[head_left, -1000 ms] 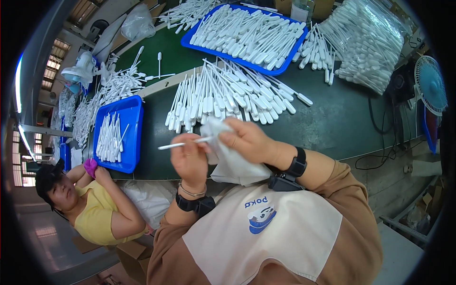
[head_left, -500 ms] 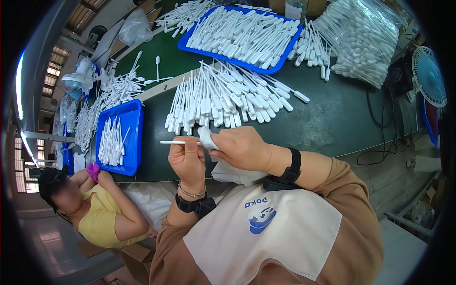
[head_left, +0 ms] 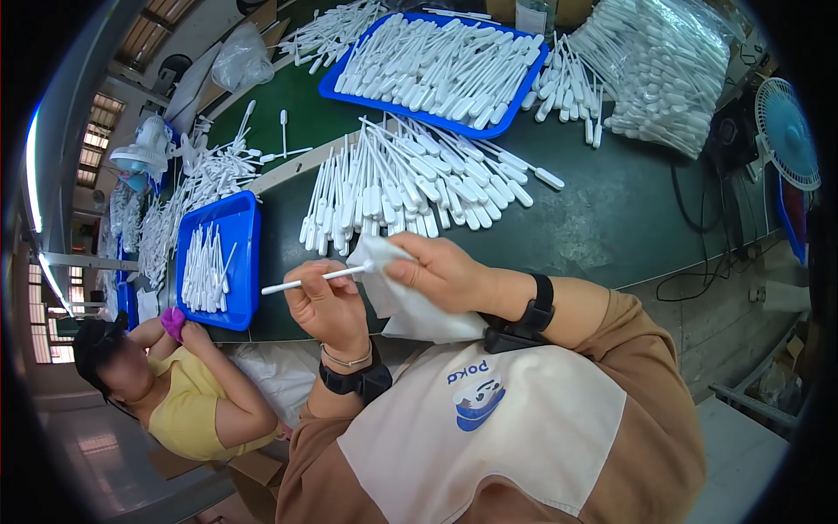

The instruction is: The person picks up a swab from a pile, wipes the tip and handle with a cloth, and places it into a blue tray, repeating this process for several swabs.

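Landmark: I place everything from the loose pile of white plastic sticks (head_left: pixel 410 183) on the green table (head_left: pixel 611 218).
Left hand (head_left: pixel 327 306): just below the pile, fingers clenched round one white stick (head_left: pixel 301 281), held level so its shaft is free to rub.
Right hand (head_left: pixel 445 275): beside it, fingers pinching a white cloth (head_left: pixel 410 306) over the stick's right end.
Small blue tray (head_left: pixel 236 253): left of the pile, a few sticks inside.
Large blue tray (head_left: pixel 436 65): above the pile, full.
Hidden: the stick's end inside the cloth; I cannot tell its shape.
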### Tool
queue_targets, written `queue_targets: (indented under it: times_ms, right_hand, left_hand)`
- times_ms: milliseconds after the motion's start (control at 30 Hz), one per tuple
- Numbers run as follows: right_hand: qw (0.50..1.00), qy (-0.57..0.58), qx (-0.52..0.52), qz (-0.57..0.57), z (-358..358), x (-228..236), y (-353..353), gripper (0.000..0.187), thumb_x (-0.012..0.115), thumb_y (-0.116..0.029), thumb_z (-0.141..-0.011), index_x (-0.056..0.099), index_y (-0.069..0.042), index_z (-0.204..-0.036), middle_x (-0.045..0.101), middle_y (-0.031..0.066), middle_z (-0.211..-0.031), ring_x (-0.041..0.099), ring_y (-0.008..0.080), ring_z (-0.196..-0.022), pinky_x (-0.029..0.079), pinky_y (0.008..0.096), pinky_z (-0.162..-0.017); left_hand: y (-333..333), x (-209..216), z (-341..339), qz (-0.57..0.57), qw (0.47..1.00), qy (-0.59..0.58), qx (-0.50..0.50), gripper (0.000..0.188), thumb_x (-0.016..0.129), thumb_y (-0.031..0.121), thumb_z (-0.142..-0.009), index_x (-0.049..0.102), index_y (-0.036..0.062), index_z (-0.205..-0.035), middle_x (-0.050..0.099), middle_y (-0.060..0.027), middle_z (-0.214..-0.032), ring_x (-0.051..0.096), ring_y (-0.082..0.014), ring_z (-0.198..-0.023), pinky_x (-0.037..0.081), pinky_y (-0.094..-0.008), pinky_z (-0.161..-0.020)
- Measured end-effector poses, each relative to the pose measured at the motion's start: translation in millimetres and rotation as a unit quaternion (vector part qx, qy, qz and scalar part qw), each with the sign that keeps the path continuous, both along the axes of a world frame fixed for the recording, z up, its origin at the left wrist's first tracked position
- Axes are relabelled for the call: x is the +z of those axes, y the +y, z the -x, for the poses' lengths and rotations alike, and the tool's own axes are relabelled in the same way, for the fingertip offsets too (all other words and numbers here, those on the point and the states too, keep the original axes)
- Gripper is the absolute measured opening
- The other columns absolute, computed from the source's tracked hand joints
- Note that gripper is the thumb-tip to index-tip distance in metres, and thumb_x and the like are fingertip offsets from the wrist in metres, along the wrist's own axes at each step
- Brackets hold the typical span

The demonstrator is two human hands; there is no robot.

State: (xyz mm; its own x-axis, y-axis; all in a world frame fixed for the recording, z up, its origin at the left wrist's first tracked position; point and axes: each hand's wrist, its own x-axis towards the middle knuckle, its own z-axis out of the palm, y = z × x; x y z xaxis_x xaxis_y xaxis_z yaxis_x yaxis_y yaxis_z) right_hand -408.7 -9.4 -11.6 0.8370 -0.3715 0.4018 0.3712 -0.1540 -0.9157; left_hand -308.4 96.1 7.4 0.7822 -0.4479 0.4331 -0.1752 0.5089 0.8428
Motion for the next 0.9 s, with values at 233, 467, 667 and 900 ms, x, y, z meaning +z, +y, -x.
queue_targets:
  times_ms: [233, 467, 667, 900]
  right_hand:
    - [0.948, 0.052, 0.008, -0.314, -8.1, -6.9, -13.2, 0.022, 0.042, -0.021, -0.09, 0.051, -0.003, -0.099, 0.054, -0.0006, -0.081, 0.048, 0.0047, -0.073, 0.042, 0.0208, -0.066]
    - [0.967, 0.128, -0.117, -0.186, -6.7, -12.8, -26.4, 0.022, 0.04, -0.02, -0.09, 0.053, -0.002, -0.09, 0.054, -0.0001, -0.075, 0.047, 0.0049, -0.068, 0.041, 0.0233, -0.059]
    - [0.966, 0.204, 0.1, 0.124, -1.6, -0.7, -18.0, 0.026, 0.044, -0.026, -0.086, 0.052, -0.002, -0.082, 0.055, 0.0159, -0.069, 0.052, 0.0278, -0.062, 0.041, 0.0351, -0.058]
    - [0.953, 0.171, 0.213, 0.135, 4.7, 16.0, -12.5, 0.025, 0.045, -0.027, -0.085, 0.053, -0.003, -0.083, 0.054, 0.0184, -0.07, 0.054, 0.0338, -0.068, 0.041, 0.0379, -0.059]
  left_hand:
    - [-11.5, -8.3, -2.7, -0.033, 0.898, -0.438, 0.023, 0.015, 0.053, 0.018, -0.084, 0.05, 0.0039, -0.081, 0.051, -0.0058, -0.067, 0.048, -0.0163, -0.052, 0.039, -0.0281, -0.047]
    - [-46.7, 34.4, -19.1, -0.073, 0.763, -0.632, -0.115, 0.004, 0.056, 0.005, -0.076, 0.055, 0.0026, -0.073, 0.052, -0.0007, -0.061, 0.051, -0.0152, -0.053, 0.039, -0.0248, -0.045]
    - [-111.6, 48.4, -73.3, -0.339, 0.925, -0.016, -0.173, 0.02, 0.057, 0.022, -0.081, 0.052, 0.0058, -0.071, 0.051, -0.0015, -0.057, 0.044, -0.0056, -0.044, 0.035, -0.0189, -0.04]
    - [-151.9, 12.3, -70.2, -0.446, 0.831, 0.211, -0.255, 0.023, 0.055, 0.027, -0.082, 0.054, 0.0042, -0.076, 0.057, -0.0054, -0.063, 0.051, -0.01, -0.046, 0.039, -0.0206, -0.041]
